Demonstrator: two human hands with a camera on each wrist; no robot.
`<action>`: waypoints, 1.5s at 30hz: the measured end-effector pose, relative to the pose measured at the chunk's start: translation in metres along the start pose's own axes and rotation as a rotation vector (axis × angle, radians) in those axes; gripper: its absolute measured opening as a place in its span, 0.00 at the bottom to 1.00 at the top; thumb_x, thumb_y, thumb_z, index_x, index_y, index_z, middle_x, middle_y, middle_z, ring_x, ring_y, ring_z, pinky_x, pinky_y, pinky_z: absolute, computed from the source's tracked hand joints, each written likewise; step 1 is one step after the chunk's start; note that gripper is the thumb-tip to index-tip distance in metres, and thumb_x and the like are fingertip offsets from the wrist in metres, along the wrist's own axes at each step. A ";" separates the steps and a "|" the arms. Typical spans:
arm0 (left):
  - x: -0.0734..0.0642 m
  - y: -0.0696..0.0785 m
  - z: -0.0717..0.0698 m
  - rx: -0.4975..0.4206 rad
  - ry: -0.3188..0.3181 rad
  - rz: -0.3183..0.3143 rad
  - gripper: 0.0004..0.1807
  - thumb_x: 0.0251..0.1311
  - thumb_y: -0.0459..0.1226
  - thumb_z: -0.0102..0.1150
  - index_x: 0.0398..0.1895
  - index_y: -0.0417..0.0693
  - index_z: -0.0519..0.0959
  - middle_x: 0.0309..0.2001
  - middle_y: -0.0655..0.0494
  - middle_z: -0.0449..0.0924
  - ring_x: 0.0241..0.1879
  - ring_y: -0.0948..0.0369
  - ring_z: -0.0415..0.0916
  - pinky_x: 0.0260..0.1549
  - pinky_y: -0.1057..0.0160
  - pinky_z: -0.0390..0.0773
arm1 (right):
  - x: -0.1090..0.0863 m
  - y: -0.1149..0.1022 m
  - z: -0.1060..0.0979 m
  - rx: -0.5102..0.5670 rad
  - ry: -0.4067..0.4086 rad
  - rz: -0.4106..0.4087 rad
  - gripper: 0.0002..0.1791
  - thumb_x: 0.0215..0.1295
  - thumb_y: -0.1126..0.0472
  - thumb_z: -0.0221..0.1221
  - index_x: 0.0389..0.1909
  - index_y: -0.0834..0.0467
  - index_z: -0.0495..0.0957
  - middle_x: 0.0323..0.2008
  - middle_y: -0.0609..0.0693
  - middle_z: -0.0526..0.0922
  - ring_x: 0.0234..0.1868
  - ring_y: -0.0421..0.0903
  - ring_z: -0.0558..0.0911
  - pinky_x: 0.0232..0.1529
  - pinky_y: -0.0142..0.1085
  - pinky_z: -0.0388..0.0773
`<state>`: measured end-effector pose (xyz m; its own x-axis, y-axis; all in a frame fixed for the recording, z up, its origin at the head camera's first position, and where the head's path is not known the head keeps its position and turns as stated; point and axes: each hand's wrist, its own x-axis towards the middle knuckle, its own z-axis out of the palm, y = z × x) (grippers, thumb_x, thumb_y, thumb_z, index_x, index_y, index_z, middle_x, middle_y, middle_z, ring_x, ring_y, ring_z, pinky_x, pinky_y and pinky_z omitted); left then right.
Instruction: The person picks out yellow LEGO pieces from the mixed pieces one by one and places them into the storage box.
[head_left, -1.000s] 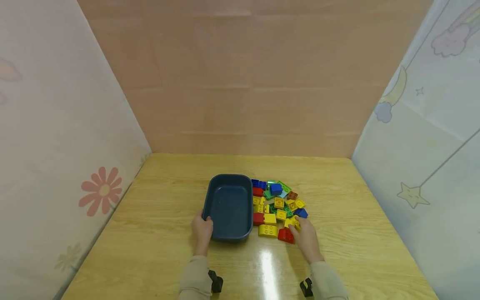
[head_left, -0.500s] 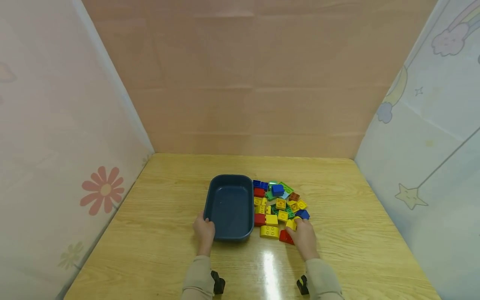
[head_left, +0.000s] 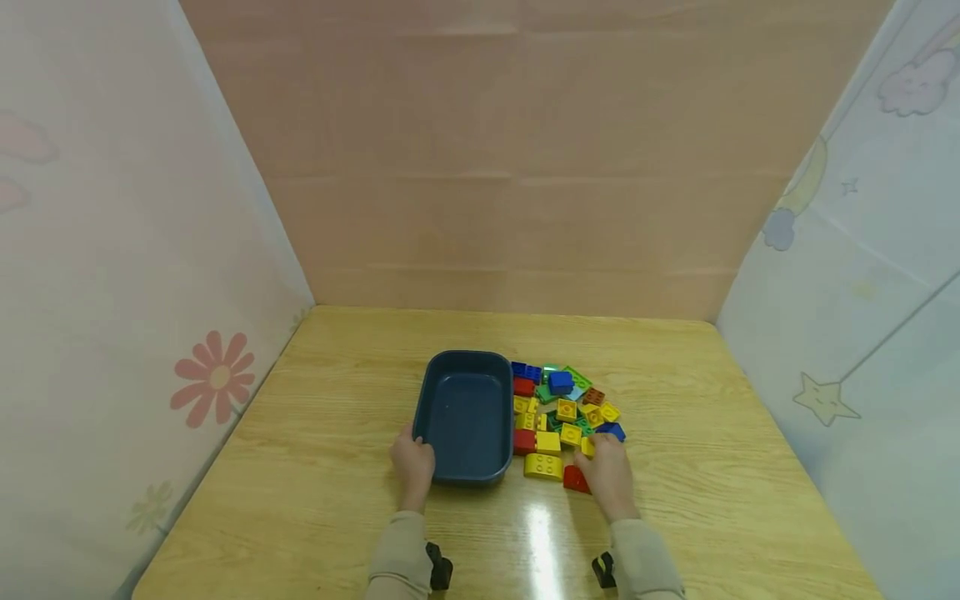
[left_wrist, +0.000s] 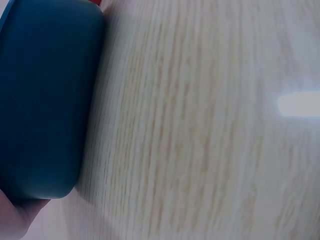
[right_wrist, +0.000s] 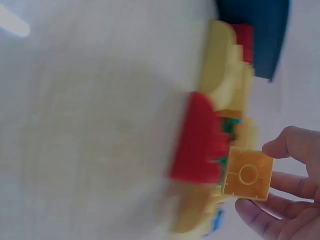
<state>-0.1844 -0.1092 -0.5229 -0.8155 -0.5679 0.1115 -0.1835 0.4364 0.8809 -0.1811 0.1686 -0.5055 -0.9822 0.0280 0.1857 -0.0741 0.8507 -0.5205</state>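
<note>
A dark blue plastic bin [head_left: 467, 425], bare inside, stands at the middle of the table. My left hand [head_left: 413, 468] grips its left side near the front corner, thumb over the rim. To the right of the bin, my right hand [head_left: 609, 475] is over the front of a pile of toy building bricks. In the right wrist view it pinches a small square yellow brick [right_wrist: 247, 174] between thumb and fingers, hollow underside facing the camera. A curved red brick [right_wrist: 196, 145] lies close by, and a long yellow brick [head_left: 543, 467] is left of it.
Several red, yellow, green and blue bricks, one blue brick [head_left: 560, 383] on top, lie right against the bin's right side. A brown brick [head_left: 594, 397] is at the pile's right edge. Patterned side walls and a tan back panel [head_left: 510, 167] surround the wooden table [head_left: 360, 358].
My right hand has closed its thumb and fingers on a yellow brick at the pile's front right. The left hand stays on the bin. The whole head view has shifted slightly.
</note>
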 end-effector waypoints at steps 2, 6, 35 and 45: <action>0.000 0.001 0.001 -0.004 -0.002 -0.002 0.22 0.40 0.15 0.45 0.44 0.23 0.73 0.43 0.29 0.74 0.42 0.42 0.74 0.37 0.49 0.75 | 0.001 -0.008 -0.007 0.020 0.032 -0.021 0.18 0.48 0.66 0.62 0.38 0.76 0.75 0.38 0.68 0.75 0.42 0.62 0.74 0.41 0.50 0.74; 0.000 0.002 0.001 -0.009 0.002 0.018 0.20 0.40 0.15 0.46 0.42 0.23 0.74 0.41 0.29 0.74 0.43 0.42 0.74 0.37 0.49 0.75 | 0.004 -0.028 -0.020 0.057 0.096 -0.088 0.17 0.48 0.68 0.61 0.38 0.76 0.75 0.39 0.68 0.76 0.43 0.63 0.74 0.41 0.50 0.73; -0.004 0.004 -0.003 0.000 0.001 0.011 0.18 0.44 0.17 0.47 0.44 0.21 0.71 0.42 0.27 0.73 0.41 0.40 0.74 0.35 0.47 0.76 | 0.000 -0.144 0.049 0.178 -0.132 -0.599 0.04 0.49 0.70 0.62 0.29 0.65 0.82 0.44 0.63 0.78 0.46 0.54 0.78 0.39 0.36 0.77; -0.006 0.002 -0.003 0.013 0.018 0.057 0.13 0.42 0.16 0.48 0.34 0.26 0.76 0.33 0.32 0.77 0.33 0.44 0.77 0.26 0.52 0.76 | 0.004 -0.145 0.073 0.165 -0.386 -0.657 0.05 0.52 0.70 0.60 0.29 0.62 0.83 0.36 0.54 0.82 0.40 0.45 0.80 0.40 0.32 0.76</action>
<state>-0.1787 -0.1071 -0.5204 -0.8146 -0.5548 0.1695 -0.1448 0.4774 0.8667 -0.1864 0.0072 -0.4900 -0.7159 -0.6654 0.2116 -0.6569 0.5392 -0.5270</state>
